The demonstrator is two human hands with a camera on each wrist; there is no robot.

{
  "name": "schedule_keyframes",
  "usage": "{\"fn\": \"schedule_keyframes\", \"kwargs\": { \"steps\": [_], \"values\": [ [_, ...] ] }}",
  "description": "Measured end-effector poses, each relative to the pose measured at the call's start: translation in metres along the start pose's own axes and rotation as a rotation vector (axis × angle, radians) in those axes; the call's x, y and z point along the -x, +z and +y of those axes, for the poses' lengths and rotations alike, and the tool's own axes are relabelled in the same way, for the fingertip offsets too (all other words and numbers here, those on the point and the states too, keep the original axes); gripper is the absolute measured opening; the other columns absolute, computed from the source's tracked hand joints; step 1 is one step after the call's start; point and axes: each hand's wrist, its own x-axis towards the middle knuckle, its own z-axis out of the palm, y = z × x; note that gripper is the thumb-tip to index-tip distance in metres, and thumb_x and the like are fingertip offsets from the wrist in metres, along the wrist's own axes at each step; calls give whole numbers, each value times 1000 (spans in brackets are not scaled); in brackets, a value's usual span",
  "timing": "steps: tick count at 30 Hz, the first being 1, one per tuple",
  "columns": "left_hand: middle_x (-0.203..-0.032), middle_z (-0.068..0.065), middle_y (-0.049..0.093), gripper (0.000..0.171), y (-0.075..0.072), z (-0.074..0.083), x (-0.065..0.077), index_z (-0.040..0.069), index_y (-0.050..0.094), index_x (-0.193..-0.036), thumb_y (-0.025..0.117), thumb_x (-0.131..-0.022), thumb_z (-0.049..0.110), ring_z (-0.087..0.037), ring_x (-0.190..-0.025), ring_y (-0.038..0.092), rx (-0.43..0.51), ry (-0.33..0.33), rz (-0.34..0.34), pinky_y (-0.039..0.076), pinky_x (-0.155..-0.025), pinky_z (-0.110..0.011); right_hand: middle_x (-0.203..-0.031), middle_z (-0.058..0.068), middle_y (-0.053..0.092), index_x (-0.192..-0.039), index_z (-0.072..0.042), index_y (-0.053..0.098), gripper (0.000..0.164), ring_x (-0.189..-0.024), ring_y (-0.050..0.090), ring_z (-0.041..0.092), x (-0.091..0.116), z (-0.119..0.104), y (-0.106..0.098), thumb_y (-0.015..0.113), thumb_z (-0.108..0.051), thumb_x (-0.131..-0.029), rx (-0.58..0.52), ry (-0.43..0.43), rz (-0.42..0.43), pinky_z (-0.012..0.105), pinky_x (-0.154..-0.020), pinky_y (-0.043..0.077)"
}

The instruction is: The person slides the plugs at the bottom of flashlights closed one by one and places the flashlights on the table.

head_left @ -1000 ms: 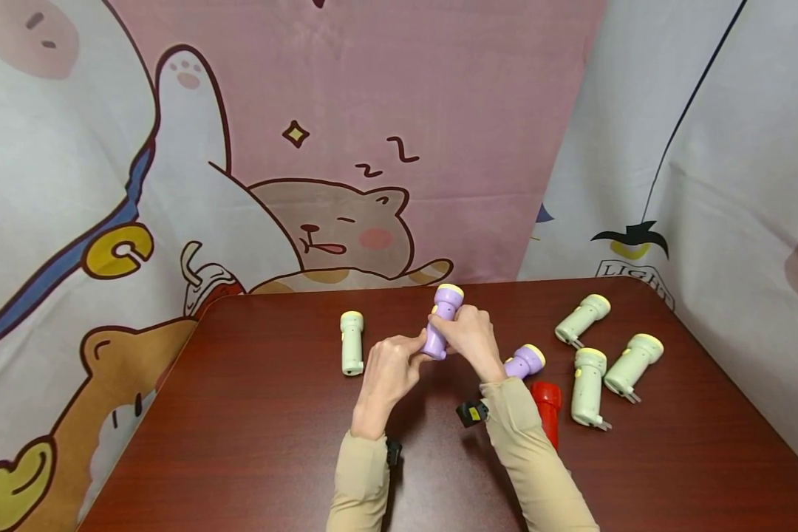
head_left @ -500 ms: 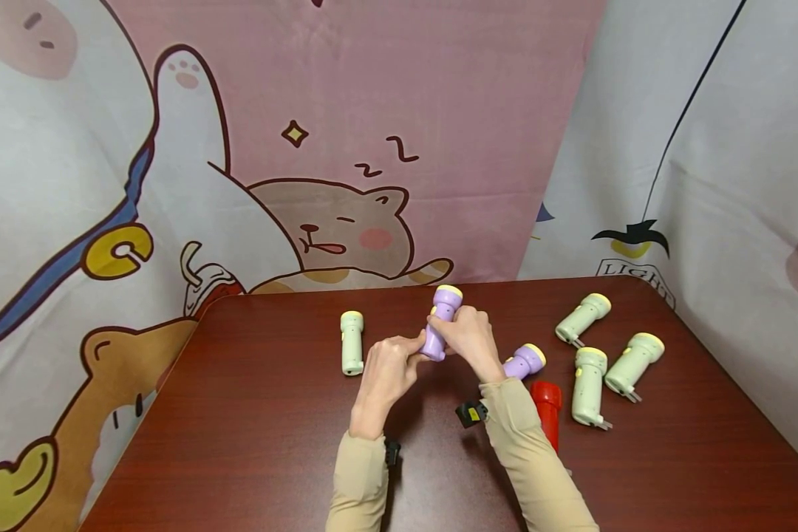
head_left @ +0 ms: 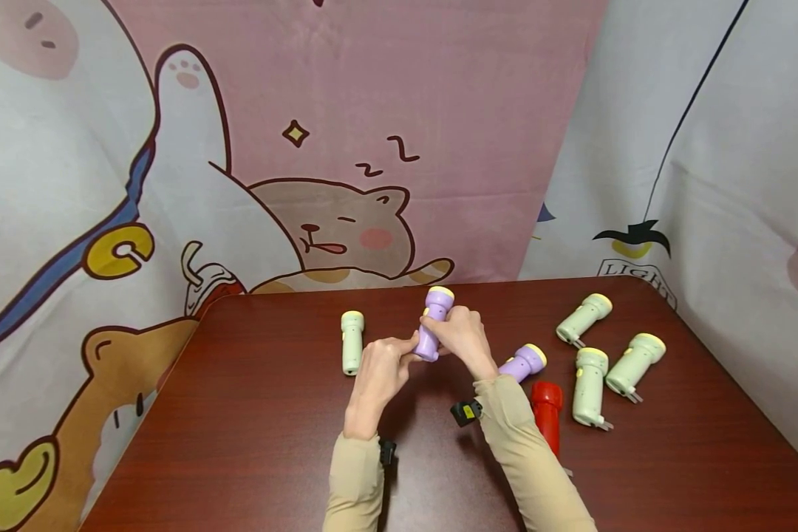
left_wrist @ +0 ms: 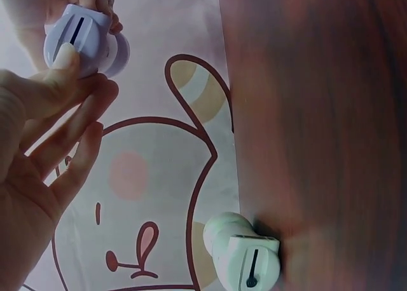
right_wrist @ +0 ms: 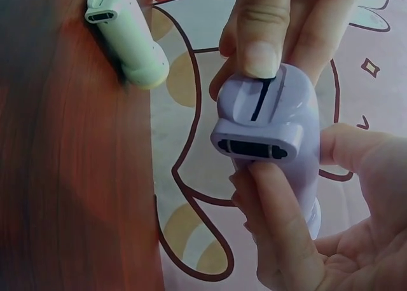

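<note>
In the head view my right hand (head_left: 465, 341) grips a purple flashlight (head_left: 428, 344) above the table, its yellow-rimmed head pointing away. My left hand (head_left: 377, 369) meets the flashlight's near end. Seen from the right wrist, the left thumb (right_wrist: 262, 59) presses on a black slot in the end cap, with left fingers behind it. My right fingers and thumb wrap the purple body in that view. From the left wrist, the left fingers curl beneath the same flashlight (left_wrist: 86, 40). A pale green flashlight (head_left: 352, 344) lies left of my hands; its slotted end (left_wrist: 256, 269) shows there too.
Right of my forearm lie a second purple flashlight (head_left: 525, 360) and a red one (head_left: 547, 414), both partly hidden by the arm. Further right are three pale green flashlights, including a front one (head_left: 588, 388), with plug prongs sticking out. A printed cloth (head_left: 505, 148) hangs behind the table.
Both hands and the held purple flashlight have shifted slightly left. The flashlights lying on the table stay where they were.
</note>
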Motion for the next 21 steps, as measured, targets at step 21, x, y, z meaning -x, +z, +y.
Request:
{"fn": "schedule_keyframes", "kwargs": {
  "steps": [21],
  "values": [
    [-93, -4, 76, 32, -10, -17, 2, 10, 75, -102, 80, -72, 23, -17, -78, 72, -48, -83, -33, 54, -66, -33, -65, 8, 63, -71, -3, 64, 37, -52, 61, 17, -19, -8, 29, 69, -40, -77, 54, -67, -19, 23, -46, 48]
  ]
}}
